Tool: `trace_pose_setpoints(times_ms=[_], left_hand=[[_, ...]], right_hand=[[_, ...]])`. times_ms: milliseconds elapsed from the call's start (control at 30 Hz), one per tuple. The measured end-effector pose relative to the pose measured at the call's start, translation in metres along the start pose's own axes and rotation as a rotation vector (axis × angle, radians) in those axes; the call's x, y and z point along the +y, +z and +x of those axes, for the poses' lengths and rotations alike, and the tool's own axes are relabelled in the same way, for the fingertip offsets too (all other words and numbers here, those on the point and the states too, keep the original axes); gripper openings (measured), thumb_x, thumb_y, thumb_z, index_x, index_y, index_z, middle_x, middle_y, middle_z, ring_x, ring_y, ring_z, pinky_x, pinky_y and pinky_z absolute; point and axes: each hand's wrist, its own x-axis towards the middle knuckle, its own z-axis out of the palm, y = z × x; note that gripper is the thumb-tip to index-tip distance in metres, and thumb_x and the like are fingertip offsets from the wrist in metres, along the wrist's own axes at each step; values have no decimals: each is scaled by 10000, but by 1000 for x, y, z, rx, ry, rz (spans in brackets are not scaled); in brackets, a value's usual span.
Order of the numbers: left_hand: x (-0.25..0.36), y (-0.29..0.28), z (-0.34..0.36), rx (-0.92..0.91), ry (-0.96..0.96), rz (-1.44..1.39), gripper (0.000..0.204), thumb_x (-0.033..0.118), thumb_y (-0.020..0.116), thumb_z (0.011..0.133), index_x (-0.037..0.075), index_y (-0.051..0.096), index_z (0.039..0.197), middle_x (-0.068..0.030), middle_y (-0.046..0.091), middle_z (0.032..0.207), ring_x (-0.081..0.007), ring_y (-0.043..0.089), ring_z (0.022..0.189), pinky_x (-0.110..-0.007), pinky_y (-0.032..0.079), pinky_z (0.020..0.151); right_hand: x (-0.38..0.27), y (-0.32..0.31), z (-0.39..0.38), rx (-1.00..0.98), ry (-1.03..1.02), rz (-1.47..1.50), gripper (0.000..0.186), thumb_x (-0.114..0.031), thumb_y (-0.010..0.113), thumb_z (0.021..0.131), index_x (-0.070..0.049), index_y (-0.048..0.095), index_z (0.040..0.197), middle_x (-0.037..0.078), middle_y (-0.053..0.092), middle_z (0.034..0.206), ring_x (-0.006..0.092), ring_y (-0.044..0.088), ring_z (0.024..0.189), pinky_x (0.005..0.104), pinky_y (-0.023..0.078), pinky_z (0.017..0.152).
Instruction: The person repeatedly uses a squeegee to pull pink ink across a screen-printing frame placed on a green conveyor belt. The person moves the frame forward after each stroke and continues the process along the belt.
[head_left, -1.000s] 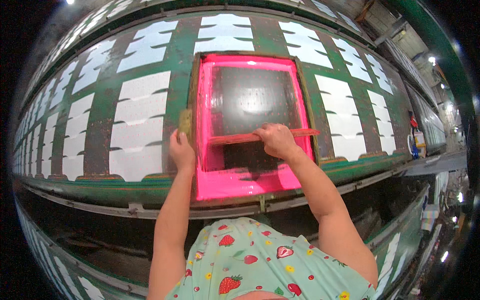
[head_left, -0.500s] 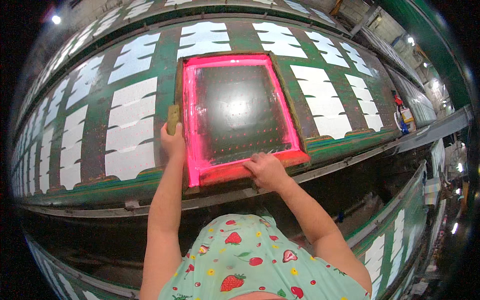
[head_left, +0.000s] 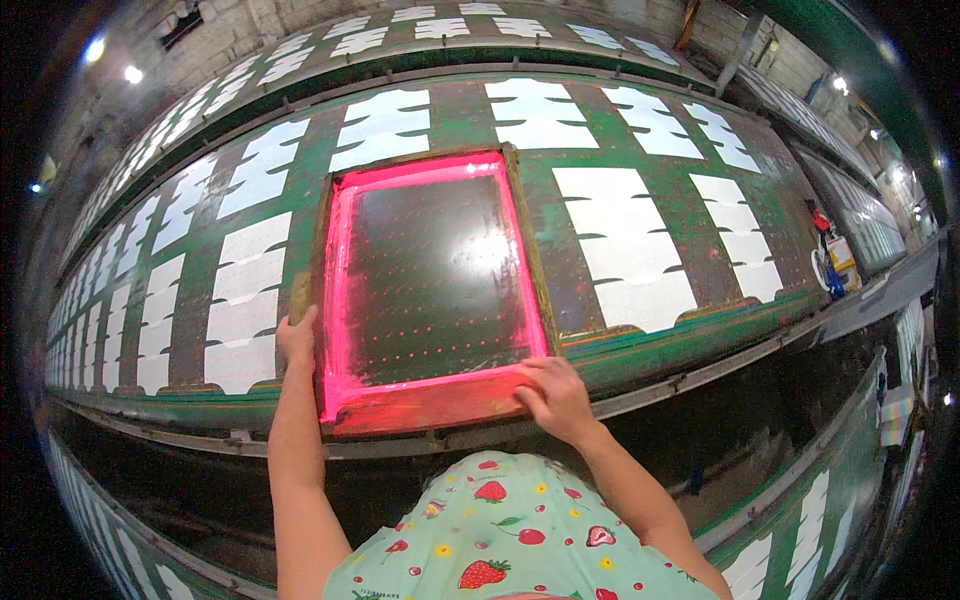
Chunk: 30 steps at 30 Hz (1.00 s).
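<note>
A screen-printing frame [head_left: 430, 402] lies on the long green table, its dark mesh [head_left: 430, 270] bordered by wet-looking pink ink. My left hand [head_left: 297, 335] is at the frame's left side, its fingers closed around a short wooden piece [head_left: 300, 288] that sticks up there. My right hand [head_left: 558, 396] grips the near right corner of the frame, fingers over the ink-stained rail and thumb on its near side. What lies beneath the frame is hidden.
White cut pieces [head_left: 625, 250] lie in columns along the green table [head_left: 680, 345] on both sides of the frame. A metal rail [head_left: 640, 400] runs along its near edge. Red, blue and yellow items [head_left: 835, 255] stand at the right end. Another table [head_left: 100, 500] is at lower left.
The view has shifted, so the table and frame appear lower. My right hand has moved along the near rail to its right corner. My left hand stays on the wooden piece.
</note>
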Motion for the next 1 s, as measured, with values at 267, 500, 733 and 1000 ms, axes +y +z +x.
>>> trace_pose_setpoints(times_ms=[267, 500, 733, 1000], left_hand=[[11, 0, 1, -1, -77, -40, 524, 346, 936, 866, -41, 794, 1189, -152, 820, 1098, -290, 745, 970, -439, 564, 904], [15, -4, 1, -83, -120, -116, 386, 255, 911, 914, -25, 792, 1153, -122, 809, 1063, -238, 729, 924, -408, 559, 863], [10, -7, 3, -113, -148, -184, 305, 219, 906, 933, -2, 786, 1105, -67, 779, 996, -179, 688, 861, -378, 550, 823], [36, -13, -8, -224, -241, -476, 303, 128, 852, 973, -11, 764, 1228, -64, 782, 1092, -197, 725, 931, -374, 577, 855]], right_hand=[[86, -7, -25, 6, 1066, 717, 335, -121, 725, 1061, 2, 740, 1372, 65, 777, 1109, 116, 712, 918, 292, 597, 799], [72, 3, -9, 1, 1027, 549, 391, -141, 717, 1083, 34, 695, 1432, 46, 774, 1113, 102, 676, 940, 297, 565, 855], [58, 4, 6, 44, 1038, 569, 467, -178, 761, 1072, 42, 675, 1474, 24, 735, 1102, 88, 636, 929, 271, 522, 788], [44, -35, 4, 9, 769, 397, 449, -151, 776, 1047, 54, 704, 1440, 66, 719, 1185, 134, 652, 1017, 315, 544, 912]])
